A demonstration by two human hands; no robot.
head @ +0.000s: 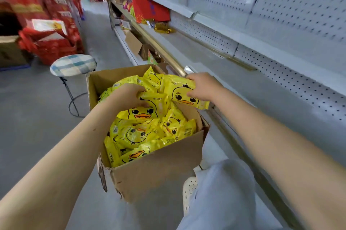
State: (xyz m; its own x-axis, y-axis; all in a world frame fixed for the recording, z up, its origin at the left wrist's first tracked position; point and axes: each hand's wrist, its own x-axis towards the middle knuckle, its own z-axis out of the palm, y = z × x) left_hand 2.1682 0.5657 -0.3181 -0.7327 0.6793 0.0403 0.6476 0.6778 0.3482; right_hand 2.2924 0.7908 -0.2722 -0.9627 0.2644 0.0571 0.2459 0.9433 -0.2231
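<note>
Unpacking job, as we read it: yellow duck packs (148, 134) heaped in an open carton (159, 169) on the floor (37, 117), just beside the shelf (224, 61) on the right.

Left grip (129, 95) is clenched round the top edge of the left pack (144, 110), which lies on the heap toward the far side of the carton. Right grip (203, 85) is pinching the right pack (184, 95) by its right edge, thumb on the printed face. That pack is raised over the carton's far right corner, near the shelf's brass rail (164, 51).

Handling, our estimate:
- Soft film pouches that flex and sag, so there is no stiff edge to rely on.
- Glossy wrap, so probably slippery. An edge pinch may slide.
- Look light enough for one per grip, and not fragile.
- Better to hold across the body, fingers under and thumb on top, than by a corner or seam.
- Loose heap, so neighbours may drag along when we lift one.
</note>
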